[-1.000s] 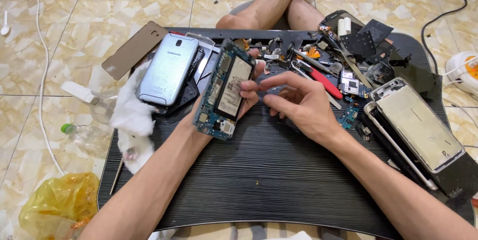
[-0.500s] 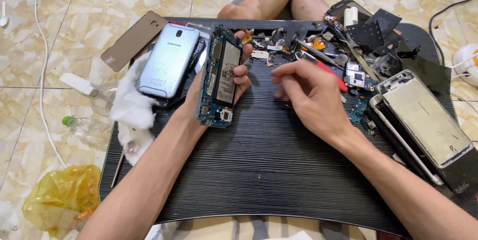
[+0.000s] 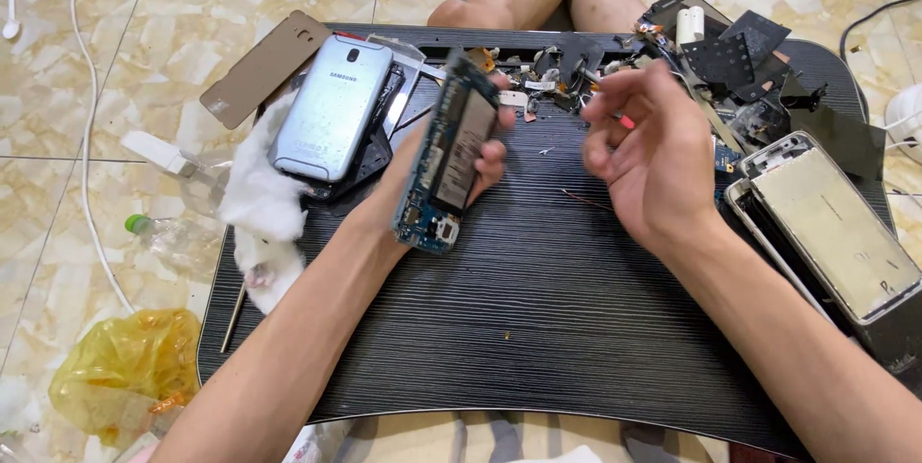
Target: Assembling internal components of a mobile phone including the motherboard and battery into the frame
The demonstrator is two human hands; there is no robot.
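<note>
Near the black ribbed tray's (image 3: 538, 328) far edge, the left hand (image 3: 451, 160) clamps a blue, battery-backed phone circuit board (image 3: 449, 151) by its long edges—light, stiff, likely fragile; the right hand (image 3: 643, 151) hovers, fingers loosely curled, empty.

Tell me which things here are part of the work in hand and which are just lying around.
In hand:
- left hand gripping the opened phone frame
- right hand, empty, hovering beside it

Lying about:
- silver phone back
- brown cover
- white wadding
- yellow bag
- metal phone chassis

Bright even daylight, soft faint shadows, mild glare on tiles, slight edge distortion
</note>
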